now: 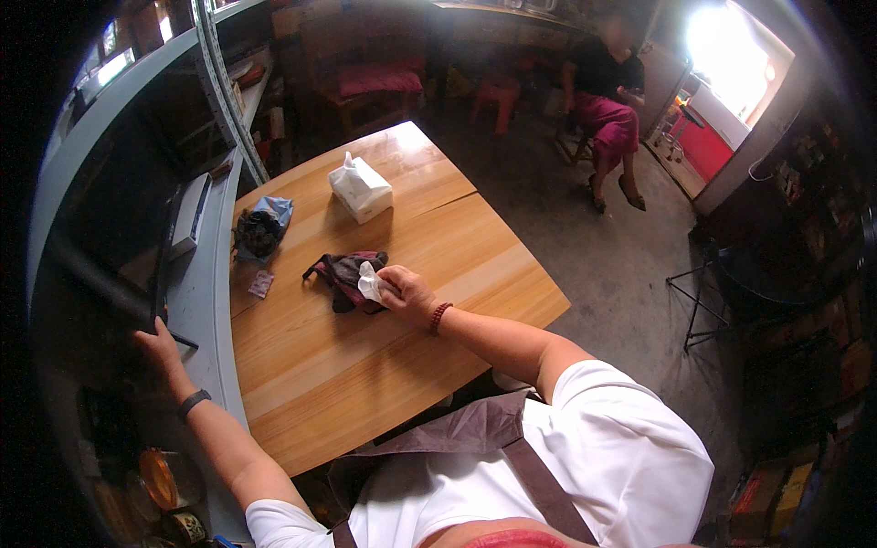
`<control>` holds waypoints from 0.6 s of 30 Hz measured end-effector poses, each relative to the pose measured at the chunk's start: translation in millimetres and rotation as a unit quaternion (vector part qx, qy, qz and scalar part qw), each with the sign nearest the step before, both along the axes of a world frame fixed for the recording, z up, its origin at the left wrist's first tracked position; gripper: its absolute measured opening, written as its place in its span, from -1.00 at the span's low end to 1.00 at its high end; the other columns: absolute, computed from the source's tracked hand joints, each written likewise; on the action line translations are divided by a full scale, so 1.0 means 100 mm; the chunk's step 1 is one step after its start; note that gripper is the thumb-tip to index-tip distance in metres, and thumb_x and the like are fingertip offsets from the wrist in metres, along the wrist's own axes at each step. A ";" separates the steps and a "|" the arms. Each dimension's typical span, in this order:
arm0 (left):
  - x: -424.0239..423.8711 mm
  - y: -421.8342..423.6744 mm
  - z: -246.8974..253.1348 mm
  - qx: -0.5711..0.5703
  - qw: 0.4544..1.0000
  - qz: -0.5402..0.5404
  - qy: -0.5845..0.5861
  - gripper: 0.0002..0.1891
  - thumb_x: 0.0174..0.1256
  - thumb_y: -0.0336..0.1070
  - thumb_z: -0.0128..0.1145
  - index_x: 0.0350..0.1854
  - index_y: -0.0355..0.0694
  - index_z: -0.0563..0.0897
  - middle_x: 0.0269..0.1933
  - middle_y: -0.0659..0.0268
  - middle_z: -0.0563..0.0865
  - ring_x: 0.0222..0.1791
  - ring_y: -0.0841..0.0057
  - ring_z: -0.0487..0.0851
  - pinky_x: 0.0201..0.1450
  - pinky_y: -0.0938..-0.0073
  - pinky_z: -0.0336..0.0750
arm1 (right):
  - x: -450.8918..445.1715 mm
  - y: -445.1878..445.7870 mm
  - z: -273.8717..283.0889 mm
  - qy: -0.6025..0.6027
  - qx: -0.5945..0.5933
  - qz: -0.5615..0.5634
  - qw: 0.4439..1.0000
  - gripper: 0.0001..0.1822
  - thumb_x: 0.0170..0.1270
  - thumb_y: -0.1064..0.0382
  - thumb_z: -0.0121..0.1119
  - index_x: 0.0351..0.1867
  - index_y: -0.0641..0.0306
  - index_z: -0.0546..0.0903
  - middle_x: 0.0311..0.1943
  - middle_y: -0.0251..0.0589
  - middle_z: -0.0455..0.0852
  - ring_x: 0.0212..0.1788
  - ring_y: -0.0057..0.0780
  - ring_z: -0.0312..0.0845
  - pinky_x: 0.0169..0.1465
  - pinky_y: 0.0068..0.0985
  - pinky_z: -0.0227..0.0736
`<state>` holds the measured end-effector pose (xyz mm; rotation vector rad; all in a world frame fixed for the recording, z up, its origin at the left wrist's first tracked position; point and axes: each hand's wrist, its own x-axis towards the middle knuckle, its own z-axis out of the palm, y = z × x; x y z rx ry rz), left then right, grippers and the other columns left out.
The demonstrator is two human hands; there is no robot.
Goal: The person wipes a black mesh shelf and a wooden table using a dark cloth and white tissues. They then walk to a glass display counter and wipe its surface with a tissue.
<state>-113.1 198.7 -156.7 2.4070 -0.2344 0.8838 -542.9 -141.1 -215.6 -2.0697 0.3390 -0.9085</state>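
My right hand (pixel 410 296) pinches a crumpled white tissue (pixel 370 282) above the wooden table (pixel 438 240). Just beneath and to the left of it lies a bunched dark cloth with maroon parts (pixel 346 277). My left hand (pixel 162 353) is at the grey metal shelf (pixel 205 329), gripping the edge of a black flat screen (pixel 116 198); its fingertips are partly lost in the dark. A white tissue pack (pixel 362 188) stands farther back on the table, with one tissue sticking up.
Near the table's left edge are a black bundle (pixel 259 233) by a light-blue bag and a small pink packet (pixel 260 283). A white box (pixel 190 216) rests on the shelf. Beyond the table a person (pixel 606 103) sits near a red stool (pixel 496 103). Orange-lidded jars (pixel 161 478) stand lower left.
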 end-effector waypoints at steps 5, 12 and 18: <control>0.06 0.06 -0.03 -0.026 0.999 -0.031 -0.030 -0.54 0.27 -0.18 0.19 0.11 -0.33 0.40 0.06 0.00 0.56 0.05 0.16 0.57 0.15 0.28 0.48 | 0.00 0.02 0.07 0.013 -0.015 0.005 1.000 -0.74 0.21 0.26 0.19 -0.11 0.31 0.54 -0.22 -0.04 0.59 -0.17 -0.19 0.55 -0.07 -0.40 0.46; 0.08 0.02 -0.06 -0.066 0.995 -0.060 -0.051 -0.55 0.27 -0.21 0.19 0.08 -0.38 0.39 0.03 -0.04 0.56 0.03 0.13 0.57 0.13 0.28 0.48 | 0.00 0.02 0.07 0.013 -0.031 0.001 0.999 -0.67 0.13 0.20 0.29 -0.12 0.30 0.54 -0.20 -0.04 0.60 -0.11 -0.18 0.55 -0.02 -0.40 0.46; 0.04 0.01 -0.02 -0.054 0.997 -0.051 -0.018 -0.57 0.27 -0.18 0.19 0.03 -0.39 0.44 0.01 -0.06 0.57 0.04 0.12 0.57 0.12 0.28 0.47 | -0.03 0.02 0.09 0.017 -0.044 0.008 0.999 -0.57 0.02 0.22 0.38 -0.08 0.29 0.51 -0.17 -0.03 0.58 -0.09 -0.15 0.54 0.00 -0.39 0.46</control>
